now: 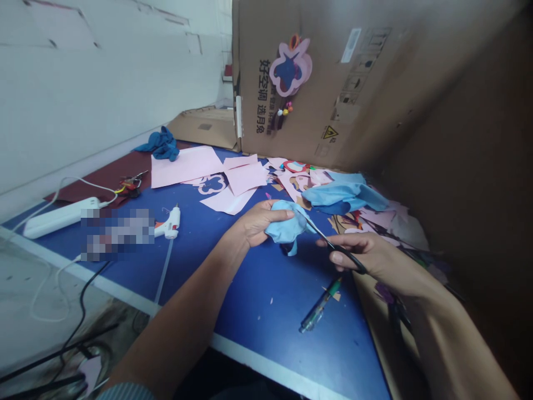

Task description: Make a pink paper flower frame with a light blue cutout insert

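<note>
Between thumb and fingers, my left hand [263, 221] grips a piece of light blue fabric [287, 226] above the table. A pair of black-handled scissors [343, 256] is in my right hand [362, 253], its blades reaching the right edge of that fabric. Whether the blades are parted is hard to make out. Below my hands a clear pen with a green grip [320, 305] lies on the blue table. Another light blue cloth [343, 191] rests just beyond the scissors.
Pink paper sheets [187, 165] and cut scraps cover the far side. A hot glue gun [171, 222] and a white power strip [62, 216] with cords lie left. A large cardboard box [316, 111], a flower-shaped paper ornament [291, 66] on it, stands behind. A dark blue cloth [162, 144] lies far left.
</note>
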A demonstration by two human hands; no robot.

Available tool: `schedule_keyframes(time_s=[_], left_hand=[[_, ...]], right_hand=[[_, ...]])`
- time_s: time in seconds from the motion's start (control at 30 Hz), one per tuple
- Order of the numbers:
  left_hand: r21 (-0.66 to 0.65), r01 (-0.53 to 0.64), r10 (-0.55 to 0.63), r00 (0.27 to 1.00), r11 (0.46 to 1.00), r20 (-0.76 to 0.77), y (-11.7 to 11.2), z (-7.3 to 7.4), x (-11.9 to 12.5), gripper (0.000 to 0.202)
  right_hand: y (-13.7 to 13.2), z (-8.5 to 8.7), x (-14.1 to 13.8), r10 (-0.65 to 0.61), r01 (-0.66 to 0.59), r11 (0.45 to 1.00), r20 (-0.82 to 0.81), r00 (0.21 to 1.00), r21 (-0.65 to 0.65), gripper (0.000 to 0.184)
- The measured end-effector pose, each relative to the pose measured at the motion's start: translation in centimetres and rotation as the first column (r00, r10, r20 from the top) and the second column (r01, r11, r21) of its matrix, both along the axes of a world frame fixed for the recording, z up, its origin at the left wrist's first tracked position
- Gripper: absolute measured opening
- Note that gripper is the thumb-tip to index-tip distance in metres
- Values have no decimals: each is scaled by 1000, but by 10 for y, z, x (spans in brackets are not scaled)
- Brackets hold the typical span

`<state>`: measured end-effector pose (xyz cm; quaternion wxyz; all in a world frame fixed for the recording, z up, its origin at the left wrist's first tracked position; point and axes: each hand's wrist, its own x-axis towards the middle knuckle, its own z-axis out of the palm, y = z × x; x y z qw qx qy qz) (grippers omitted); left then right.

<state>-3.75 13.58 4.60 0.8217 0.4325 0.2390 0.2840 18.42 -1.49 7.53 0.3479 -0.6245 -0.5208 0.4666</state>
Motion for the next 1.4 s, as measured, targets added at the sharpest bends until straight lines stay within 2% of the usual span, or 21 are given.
schedule_keyframes(time_s=[0.3, 0.57, 0.87, 1.17, 1.4], left_hand=[[5, 7, -6, 998, 1000, -65, 1, 0, 0, 13], [-20, 22, -23, 997, 1000, -75, 3, 0, -1, 10], [32, 105, -102, 991, 994, -83, 5, 1, -6, 12], [37, 109, -103, 986, 993, -131, 5, 2, -9, 21], [33, 119, -113, 983, 992, -148, 4, 4, -9, 15]], right_hand=[[-1, -4, 3, 14, -13, 1000, 23, 1000, -20, 66], [-2, 1, 1, 14, -11, 998, 55, 998, -58, 69], [-4, 4, 2, 37, -35, 999, 95, 995, -28, 64], [-2, -5, 10, 64, -67, 998, 153, 986, 13, 60], [-2, -8, 12, 78, -87, 995, 178, 981, 42, 58]])
